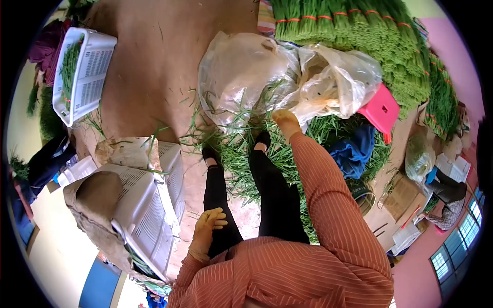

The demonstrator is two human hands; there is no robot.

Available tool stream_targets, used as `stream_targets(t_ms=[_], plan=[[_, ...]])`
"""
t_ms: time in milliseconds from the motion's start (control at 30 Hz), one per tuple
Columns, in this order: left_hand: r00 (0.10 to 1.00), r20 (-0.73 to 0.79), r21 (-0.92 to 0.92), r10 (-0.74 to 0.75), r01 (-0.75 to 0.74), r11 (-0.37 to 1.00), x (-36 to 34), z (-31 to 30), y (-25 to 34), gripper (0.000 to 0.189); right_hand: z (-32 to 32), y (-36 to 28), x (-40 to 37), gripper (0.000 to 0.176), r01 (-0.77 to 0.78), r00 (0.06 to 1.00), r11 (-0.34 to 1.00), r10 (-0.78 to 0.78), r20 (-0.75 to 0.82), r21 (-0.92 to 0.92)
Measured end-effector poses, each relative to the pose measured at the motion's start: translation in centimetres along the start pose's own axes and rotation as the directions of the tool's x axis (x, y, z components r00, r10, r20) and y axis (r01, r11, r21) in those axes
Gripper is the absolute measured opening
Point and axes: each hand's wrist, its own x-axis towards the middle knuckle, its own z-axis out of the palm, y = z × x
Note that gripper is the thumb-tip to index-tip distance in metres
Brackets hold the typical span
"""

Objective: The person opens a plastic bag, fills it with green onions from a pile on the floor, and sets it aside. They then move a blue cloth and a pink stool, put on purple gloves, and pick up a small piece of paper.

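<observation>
My right hand [286, 124], in a yellow glove, reaches out to the near edge of a large clear plastic bag [249, 69]. Its fingers are closed on the bag's edge, though they partly hide the grip. The bag lies crumpled on the floor, its right part bunched up. My left hand [208, 227], gloved the same way, hangs by my left thigh with curled fingers and nothing visible in them. Loose green stalks [241, 169] lie scattered around my feet and under the bag's near edge.
Bundled green stalks [354, 36] with red bands are stacked at the far right. A pink stool [381, 109] and blue cloth [354, 151] stand right of the bag. White crates [146, 215] are at left, another white crate [90, 77] beyond. A person [447, 205] sits far right.
</observation>
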Motion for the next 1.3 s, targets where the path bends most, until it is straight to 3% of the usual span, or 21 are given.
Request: stream_targets(t_ms=[33, 67, 100, 200, 300, 367, 500, 567, 667, 733, 767, 800, 833, 900, 933, 1000, 1067, 1133, 1200, 1267, 1300], plan=[[0.999, -0.01, -0.004, -0.037, 0.037, 0.999, -2.3, 0.3, -0.2, 0.031, 0.8, -0.5, -2.3, 0.042, 0.063, 0.994, 0.99, -0.051, -0.099, 0.125], [0.997, -0.02, -0.01, -0.073, 0.072, 0.997, -4.4, 0.7, -0.2, 0.031, 0.7, -1.3, -3.9, 0.042, 0.085, 0.99, 0.996, -0.084, -0.118, 0.004], [0.997, 0.039, -0.038, 0.066, -0.065, 0.997, 10.1, 1.1, 1.9, 0.031, -1.6, -3.6, 10.2, 0.047, 0.068, 0.984, 0.978, -0.034, -0.174, 0.199], [0.999, 0.05, -0.059, -0.015, 0.018, 0.998, 10.6, -0.6, 0.1, 0.033, 1.8, -6.1, 10.2, 0.046, -0.145, 0.985, 0.972, 0.16, -0.068, 0.183], [0.999, 0.048, -0.069, -0.024, 0.027, 0.997, 14.1, -1.3, 0.7, 0.033, 4.5, -5.9, 15.8, 0.047, -0.196, 0.957, 0.941, 0.245, -0.155, 0.275], [1.0, 0.023, -0.067, -0.011, 0.013, 0.998, 16.1, -1.6, 1.6, 0.032, 7.8, -2.8, 21.2, 0.041, 0.155, 0.914, 0.884, 0.042, -0.405, 0.442], [0.992, 0.057, -0.062, 0.113, -0.11, 0.992, 20.9, -1.8, 3.4, 0.03, 10.0, -2.5, 22.7, 0.024, 0.26, 0.939, 0.762, -0.055, -0.341, 0.593], [0.974, 0.042, -0.005, 0.221, -0.221, 0.975, 23.1, -0.9, 5.8, 0.03, 11.6, -5.6, 18.3, 0.006, 0.357, 0.746, 0.931, -0.333, -0.577, -0.076], [0.935, -0.036, 0.083, 0.352, -0.349, 0.934, 26.9, 0.9, 9.3, 0.049, 14.2, -8.2, 9.8, 0.006, 0.654, 0.317, 0.631, -0.73, -0.606, -0.417], [0.91, -0.069, 0.135, 0.409, -0.397, 0.908, 29.1, 2.3, 10.6, 0.058, 15.8, -9.2, 4.3, 0.007, 0.714, 0.454, 0.618, -0.766, -0.454, -0.329], [0.71, -0.155, 0.585, 0.687, -0.494, 0.643, 30.9, 2.6, 10.0, 0.063, 17.5, -9.1, 2.5, 0.006, 0.755, 0.453, 0.589, -0.786, -0.421, -0.288], [0.439, -0.065, 0.902, 0.896, -0.357, 0.241, 31.9, 2.8, 9.2, 0.068, 20.3, -8.5, 0.5, 0.008, 0.703, 0.601, 0.677, -0.729, -0.329, -0.217], [0.44, -0.06, 0.902, 0.896, -0.362, 0.238, 32.2, 2.7, 8.4, 0.068, 22.8, -7.9, -1.0, 0.009, 0.732, 0.563, 0.642, -0.759, -0.327, -0.228], [0.745, -0.073, 0.847, 0.664, -0.305, 0.435, 32.1, 2.0, 7.4, 0.067, 21.8, -9.3, -5.1, 0.011, 0.714, 0.499, 0.559, -0.829, -0.253, -0.422], [0.813, -0.077, 0.811, 0.577, -0.286, 0.511, 31.5, 1.6, 7.7, 0.053, 21.0, -9.9, -6.9, 0.012, 0.685, 0.512, 0.543, -0.833, -0.21, -0.485], [0.819, -0.027, 0.719, 0.573, -0.382, 0.58, 31.8, -0.7, 4.7, 0.045, 18.3, -11.1, -9.1, 0.013, 0.651, 0.527, 0.526, -0.832, -0.173, -0.547], [0.821, 0.018, 0.613, 0.571, -0.461, 0.642, 30.7, -2.7, 2.8, 0.039, 13.6, -12.1, -10.9, 0.012, 0.858, 0.502, 0.514, -0.822, -0.269, 0.031], [0.87, 0.019, 0.464, 0.492, -0.444, 0.767, 28.8, -3.8, 1.6, 0.03, 7.3, -13.7, -9.5, 0.018, 0.798, 0.396, 0.546, -0.794, -0.462, -0.255], [0.867, 0.02, 0.515, 0.498, -0.436, 0.738, 26.4, -4.4, 1.5, 0.03, 5.7, -13.1, -5.5, 0.032, 0.523, 0.389, 0.672, -0.735, -0.555, -0.523], [0.858, 0.028, 0.524, 0.512, -0.449, 0.724, 24.9, -5.0, 0.6, 0.029, 7.1, -12.3, 0.3, 0.038, 0.628, 0.567, 0.743, -0.64, -0.519, -0.231], [0.854, 0.026, 0.524, 0.519, -0.454, 0.72, 24.0, -5.1, 0.6, 0.029, 9.6, -10.7, 2.0, 0.038, 0.633, 0.56, 0.738, -0.644, -0.522, -0.233]])
